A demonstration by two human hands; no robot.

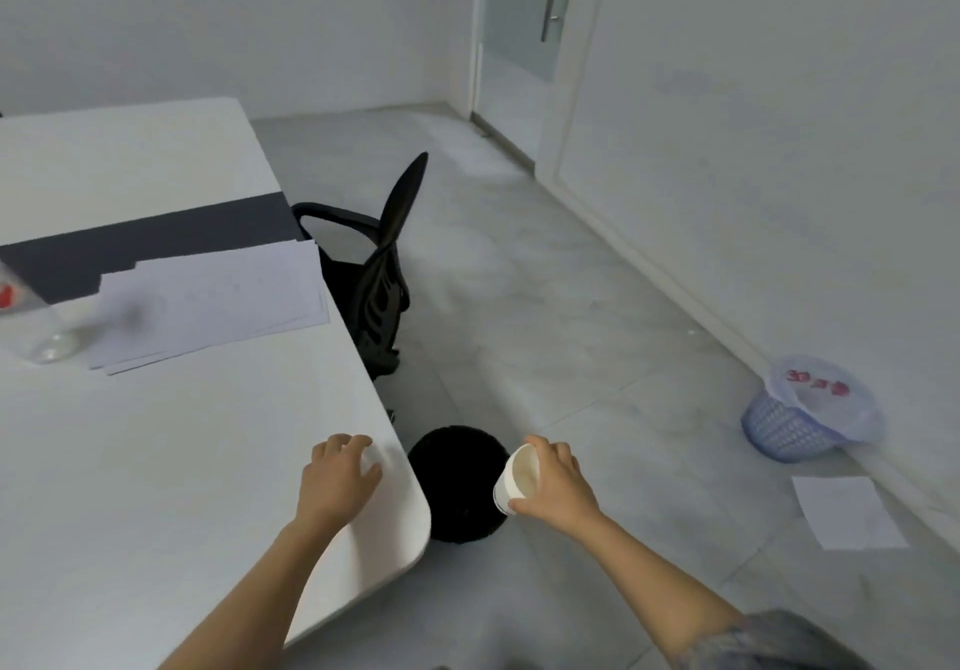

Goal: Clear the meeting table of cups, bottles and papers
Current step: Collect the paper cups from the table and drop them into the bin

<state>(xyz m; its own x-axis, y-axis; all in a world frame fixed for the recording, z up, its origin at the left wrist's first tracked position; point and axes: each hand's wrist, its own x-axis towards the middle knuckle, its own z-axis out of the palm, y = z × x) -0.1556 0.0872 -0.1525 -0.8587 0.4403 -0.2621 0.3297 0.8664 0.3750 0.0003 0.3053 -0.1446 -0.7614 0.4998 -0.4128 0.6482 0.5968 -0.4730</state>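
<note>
Head view: right fingers (551, 450) hold cup (521, 473), left fingers (355, 444) relaxed, bottle (32, 329) cut off.

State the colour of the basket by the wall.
The basket is blue; head view.

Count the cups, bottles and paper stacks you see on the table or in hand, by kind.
Cups: 1, paper cup in the right hand.
Bottles: 1, clear bottle on the table.
Paper stacks: 1, paper stack on the table.
Total: 3
</note>
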